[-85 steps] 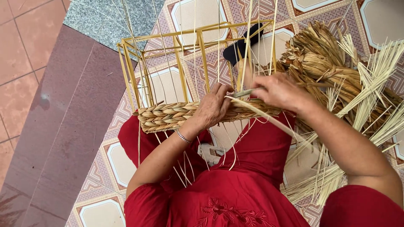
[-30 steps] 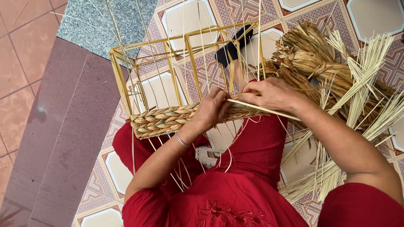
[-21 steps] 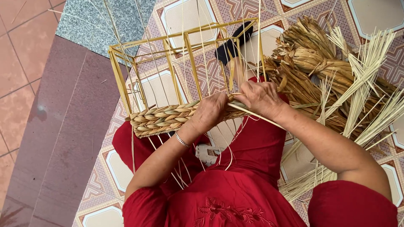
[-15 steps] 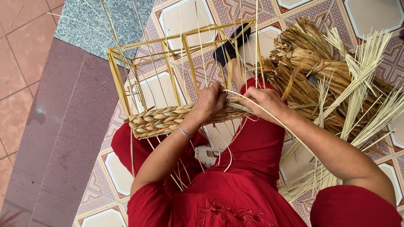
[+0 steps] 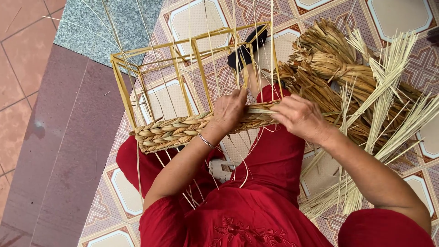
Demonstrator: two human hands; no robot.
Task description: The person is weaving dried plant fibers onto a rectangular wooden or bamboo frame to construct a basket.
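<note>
patterned floor tiles (image 5: 196, 20) in cream, maroon and grey spread under the whole scene, with a speckled grey slab (image 5: 91, 27) at the top left and a plain maroon strip (image 5: 59, 151) running down the left side. a person in a red garment (image 5: 256, 215) sits on this floor, and a yellow wire basket frame (image 5: 183, 68) lies tilted across the lap, its open bars pointing away over the tiles.

a woven band (image 5: 178, 130) of plaited dry straw runs along the near edge of the frame, finished on the left part and reaching to the hands on the right. thin upright straw strands (image 5: 206, 55) rise from the band through the frame.

the left hand (image 5: 228, 110) lies on top of the band, its grip closed over the weave and pressing it against the frame; a thin bracelet (image 5: 206, 140) sits at the wrist. the right hand (image 5: 299, 116) is just beside it, touching the end of the band, with its grip pinched together on a flat straw strand (image 5: 263, 110) that leads into the weave.

a bundle of dried straw (image 5: 338, 73) lies on the floor to the right, with paler loose stalks (image 5: 388, 105) fanned across it. a black sandal (image 5: 244, 48) shows behind the frame, and a small white object (image 5: 222, 169) lies between the knees, too hidden to tell what it is.
</note>
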